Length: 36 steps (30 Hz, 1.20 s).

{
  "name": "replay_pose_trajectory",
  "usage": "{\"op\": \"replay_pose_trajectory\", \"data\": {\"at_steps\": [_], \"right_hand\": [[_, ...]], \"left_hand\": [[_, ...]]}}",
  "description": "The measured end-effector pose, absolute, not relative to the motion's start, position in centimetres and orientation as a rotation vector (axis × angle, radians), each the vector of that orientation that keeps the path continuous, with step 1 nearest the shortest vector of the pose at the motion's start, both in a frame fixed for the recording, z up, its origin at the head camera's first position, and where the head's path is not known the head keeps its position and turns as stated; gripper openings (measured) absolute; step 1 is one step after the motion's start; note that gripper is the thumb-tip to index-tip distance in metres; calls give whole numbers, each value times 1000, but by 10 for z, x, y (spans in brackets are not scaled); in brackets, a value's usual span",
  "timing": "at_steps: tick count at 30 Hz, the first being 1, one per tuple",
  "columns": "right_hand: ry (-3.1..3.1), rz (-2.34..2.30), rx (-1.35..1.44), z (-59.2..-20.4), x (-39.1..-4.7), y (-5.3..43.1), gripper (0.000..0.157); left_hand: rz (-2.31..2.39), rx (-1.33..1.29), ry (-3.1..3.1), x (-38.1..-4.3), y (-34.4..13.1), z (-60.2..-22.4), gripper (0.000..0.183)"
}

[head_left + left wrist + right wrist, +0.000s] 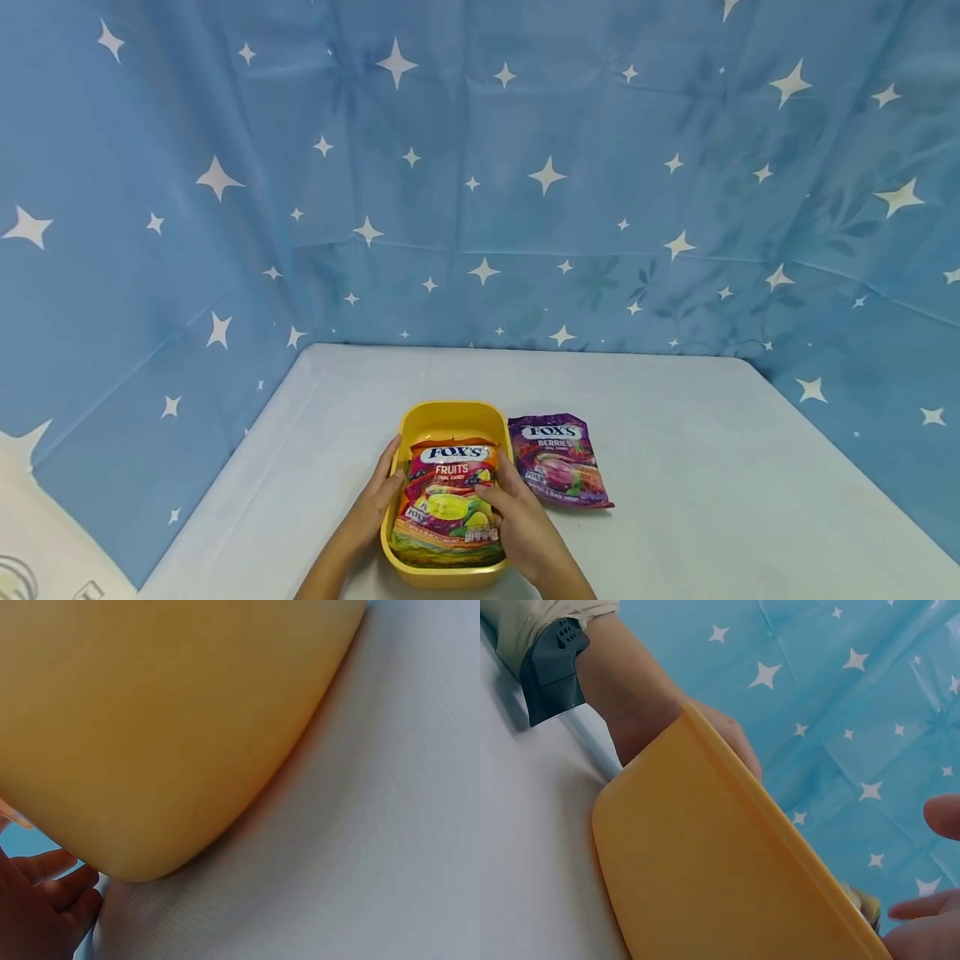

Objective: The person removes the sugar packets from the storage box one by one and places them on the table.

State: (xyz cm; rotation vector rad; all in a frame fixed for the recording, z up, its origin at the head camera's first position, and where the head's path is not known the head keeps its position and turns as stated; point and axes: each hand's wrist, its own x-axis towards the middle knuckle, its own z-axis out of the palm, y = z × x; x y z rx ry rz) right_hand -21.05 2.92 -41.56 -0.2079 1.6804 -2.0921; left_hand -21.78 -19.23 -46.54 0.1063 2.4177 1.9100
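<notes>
A yellow plastic container (452, 411) stands on the white table. Inside lies an orange-and-red bag of Fox's Fruits candy (447, 504), its printed face up. My left hand (372, 504) grips the container's left side, thumb over the rim beside the bag. At the right edge my right hand (525, 521) holds the bag, with its thumb on the printed face; its other fingers are partly hidden. The right wrist view shows the container's outer wall (720, 847) and part of the right hand (930, 930) above the rim. A purple bag of Fox's Berries candy (558, 462) lies right of the container.
The white table (675, 467) reaches back to a blue curtain (480, 208) with white stars, which also hangs along both sides. Pale printed cloth (45, 542) shows at the lower left corner of the head view.
</notes>
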Motion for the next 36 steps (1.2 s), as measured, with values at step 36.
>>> {"op": "replay_pose_trajectory", "data": {"at_steps": [36], "right_hand": [[1821, -1989, -215, -423, -206, 32, 76]], "left_hand": [[1920, 148, 2437, -218, -194, -466, 57]]}}
